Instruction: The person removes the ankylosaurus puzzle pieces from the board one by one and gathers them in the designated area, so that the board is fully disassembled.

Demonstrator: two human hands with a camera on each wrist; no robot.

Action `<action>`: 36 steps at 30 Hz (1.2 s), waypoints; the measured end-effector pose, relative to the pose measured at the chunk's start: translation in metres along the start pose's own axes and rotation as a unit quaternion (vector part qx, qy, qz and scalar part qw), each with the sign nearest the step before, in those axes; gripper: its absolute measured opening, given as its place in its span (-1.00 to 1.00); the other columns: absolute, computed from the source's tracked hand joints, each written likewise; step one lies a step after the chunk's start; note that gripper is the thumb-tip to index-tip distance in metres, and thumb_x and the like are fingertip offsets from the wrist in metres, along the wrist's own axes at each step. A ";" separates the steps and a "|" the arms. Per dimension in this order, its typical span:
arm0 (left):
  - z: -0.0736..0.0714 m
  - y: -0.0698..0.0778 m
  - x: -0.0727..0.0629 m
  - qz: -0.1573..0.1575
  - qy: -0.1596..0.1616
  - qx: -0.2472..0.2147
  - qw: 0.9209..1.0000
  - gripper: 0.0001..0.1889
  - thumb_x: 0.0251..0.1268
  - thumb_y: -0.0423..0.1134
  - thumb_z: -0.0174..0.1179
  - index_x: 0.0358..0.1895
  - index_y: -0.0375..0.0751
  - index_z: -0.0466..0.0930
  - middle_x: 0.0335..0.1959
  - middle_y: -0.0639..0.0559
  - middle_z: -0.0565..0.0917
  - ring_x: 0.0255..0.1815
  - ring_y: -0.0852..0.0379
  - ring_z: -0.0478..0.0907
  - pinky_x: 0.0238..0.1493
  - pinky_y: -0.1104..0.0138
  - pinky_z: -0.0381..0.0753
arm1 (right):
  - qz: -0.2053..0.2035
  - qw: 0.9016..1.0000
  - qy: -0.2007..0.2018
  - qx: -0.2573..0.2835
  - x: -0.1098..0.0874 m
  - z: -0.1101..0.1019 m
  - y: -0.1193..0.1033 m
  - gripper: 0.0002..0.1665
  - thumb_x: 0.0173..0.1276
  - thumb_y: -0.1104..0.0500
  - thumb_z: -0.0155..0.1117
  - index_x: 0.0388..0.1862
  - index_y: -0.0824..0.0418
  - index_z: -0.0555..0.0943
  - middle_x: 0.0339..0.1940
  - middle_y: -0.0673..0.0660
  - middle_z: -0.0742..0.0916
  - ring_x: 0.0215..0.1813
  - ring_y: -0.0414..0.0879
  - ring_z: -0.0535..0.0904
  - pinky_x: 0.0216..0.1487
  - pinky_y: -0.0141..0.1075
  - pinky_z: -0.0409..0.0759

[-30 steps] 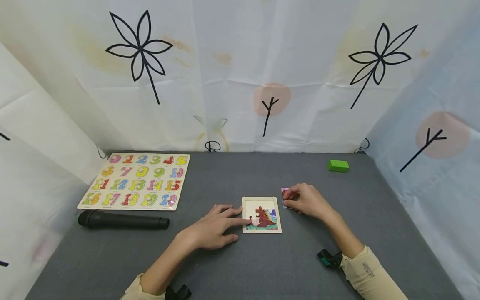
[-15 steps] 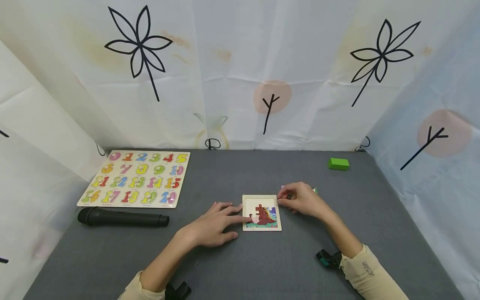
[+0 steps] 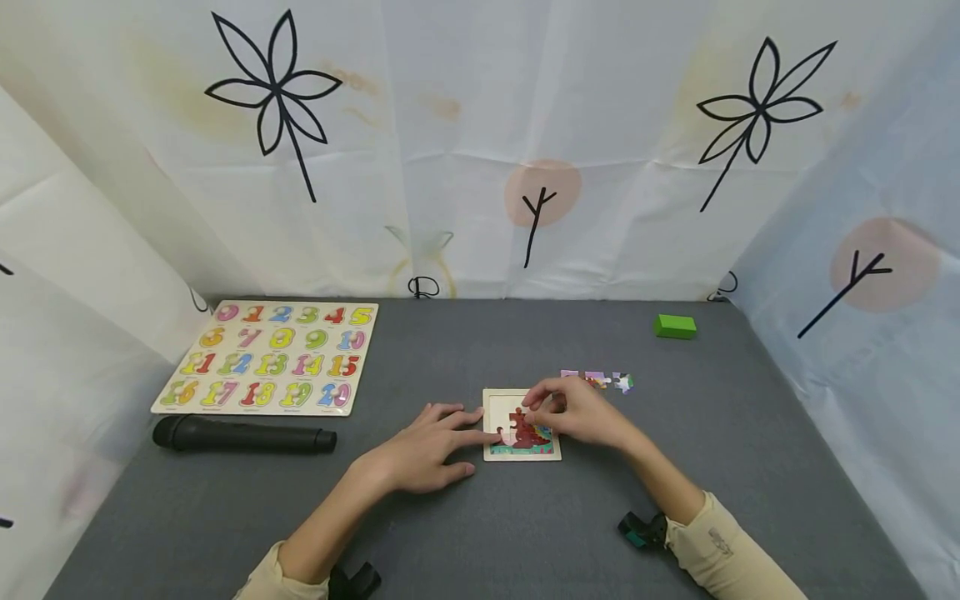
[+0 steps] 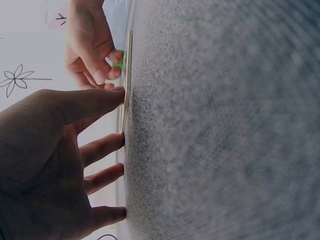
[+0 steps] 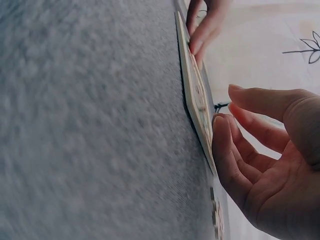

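Observation:
A small square jigsaw tray (image 3: 523, 457) lies in the middle of the grey table, partly filled with a red dinosaur picture (image 3: 529, 438). My left hand (image 3: 420, 454) spreads its fingers on the table at the tray's left side, index finger reaching over its rim. Above the dinosaur, my right hand (image 3: 581, 408) pinches a puzzle piece, hidden by the fingers. The right wrist view shows that right hand (image 5: 270, 155) with thumb and fingertips curled close together beside the tray (image 5: 197, 95). Loose puzzle pieces (image 3: 622, 382) lie just behind the right hand.
A wooden number board (image 3: 262, 358) lies at the back left, with a black microphone (image 3: 243, 435) along its front edge. A green block (image 3: 675, 326) stands at the back right. White patterned curtains (image 3: 450, 125) enclose the table's back and sides.
From the loose pieces my right hand has moved left past the tray's right rim to over the picture, uncovering the pieces behind it. My left hand has stayed at the tray.

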State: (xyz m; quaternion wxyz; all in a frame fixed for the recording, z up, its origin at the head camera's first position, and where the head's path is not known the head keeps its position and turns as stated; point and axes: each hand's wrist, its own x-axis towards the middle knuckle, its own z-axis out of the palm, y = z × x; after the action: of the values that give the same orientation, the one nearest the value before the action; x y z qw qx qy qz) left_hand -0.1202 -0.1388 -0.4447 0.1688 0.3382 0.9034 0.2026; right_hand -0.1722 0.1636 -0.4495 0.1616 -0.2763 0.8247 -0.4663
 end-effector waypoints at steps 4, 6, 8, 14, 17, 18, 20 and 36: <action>0.000 -0.001 -0.001 0.005 0.004 0.005 1.000 -0.42 0.58 -0.12 0.30 0.59 0.31 0.50 0.72 -0.08 0.37 0.74 -0.27 0.23 0.67 -0.49 0.02 | -0.003 1.000 0.007 -0.023 0.004 0.004 -0.001 -0.78 0.46 0.25 0.48 0.00 0.34 0.77 -0.16 0.22 0.89 -0.23 -0.21 0.77 -0.25 -0.42 0.66; 0.000 -0.001 -0.001 0.007 0.005 0.005 1.000 -0.42 0.58 -0.12 0.30 0.58 0.31 0.50 0.72 -0.09 0.37 0.73 -0.27 0.23 0.66 -0.50 0.02 | 0.001 0.999 0.013 -0.035 0.006 0.005 -0.003 -0.78 0.45 0.24 0.50 0.00 0.32 0.78 -0.15 0.20 0.88 -0.20 -0.20 0.78 -0.20 -0.41 0.68; 0.000 -0.001 -0.001 0.008 0.005 0.005 1.000 -0.42 0.58 -0.12 0.30 0.58 0.30 0.50 0.72 -0.09 0.37 0.73 -0.27 0.23 0.66 -0.50 0.02 | 0.001 0.999 0.016 -0.045 0.007 0.007 -0.004 -0.77 0.44 0.23 0.50 0.01 0.31 0.78 -0.16 0.18 0.88 -0.21 -0.20 0.77 -0.19 -0.41 0.68; 0.000 -0.001 0.000 0.007 0.006 0.006 1.000 -0.42 0.57 -0.12 0.31 0.58 0.30 0.50 0.72 -0.08 0.37 0.73 -0.27 0.23 0.66 -0.51 0.02 | 0.007 0.997 0.014 -0.069 0.008 0.009 -0.002 -0.73 0.42 0.21 0.55 0.02 0.31 0.79 -0.25 0.12 0.86 -0.28 -0.30 0.70 -0.23 -0.43 0.62; 0.001 -0.001 0.000 0.006 0.006 0.006 1.000 -0.42 0.57 -0.13 0.31 0.58 0.30 0.51 0.72 -0.08 0.37 0.73 -0.27 0.23 0.66 -0.50 0.02 | 0.012 0.997 0.010 -0.080 0.008 0.009 -0.002 -0.71 0.40 0.21 0.57 0.02 0.32 0.79 -0.27 0.11 0.84 -0.30 -0.32 0.66 -0.25 -0.43 0.59; 0.001 -0.001 0.000 0.006 0.006 0.006 1.000 -0.42 0.57 -0.13 0.31 0.58 0.30 0.51 0.72 -0.08 0.37 0.73 -0.27 0.23 0.66 -0.50 0.02 | 0.014 0.996 0.010 -0.083 0.008 0.009 -0.002 -0.71 0.39 0.21 0.58 0.02 0.32 0.80 -0.27 0.10 0.84 -0.31 -0.33 0.65 -0.26 -0.44 0.58; 0.001 -0.001 0.000 0.006 0.006 0.005 1.000 -0.42 0.57 -0.13 0.31 0.58 0.30 0.50 0.73 -0.08 0.36 0.73 -0.28 0.23 0.67 -0.50 0.01 | 0.015 0.996 0.010 -0.088 0.008 0.009 -0.003 -0.71 0.38 0.22 0.59 0.01 0.31 0.80 -0.28 0.10 0.82 -0.33 -0.33 0.62 -0.28 -0.44 0.56; -0.001 0.003 -0.001 0.006 0.007 -0.003 1.000 -0.43 0.57 -0.14 0.31 0.57 0.27 0.52 0.72 -0.10 0.38 0.72 -0.29 0.23 0.66 -0.50 0.01 | 0.028 0.996 0.018 -0.084 0.008 0.011 -0.002 -0.73 0.31 0.27 0.61 -0.04 0.31 0.79 -0.36 0.08 0.72 -0.38 -0.29 0.53 -0.28 -0.44 0.52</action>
State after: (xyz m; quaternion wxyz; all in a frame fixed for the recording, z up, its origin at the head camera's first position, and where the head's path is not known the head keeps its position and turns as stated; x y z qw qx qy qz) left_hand -0.1183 -0.1384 -0.4422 0.1627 0.3419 0.9017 0.2087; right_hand -0.1724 0.1501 -0.4534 0.1362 -0.2573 0.8712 -0.3953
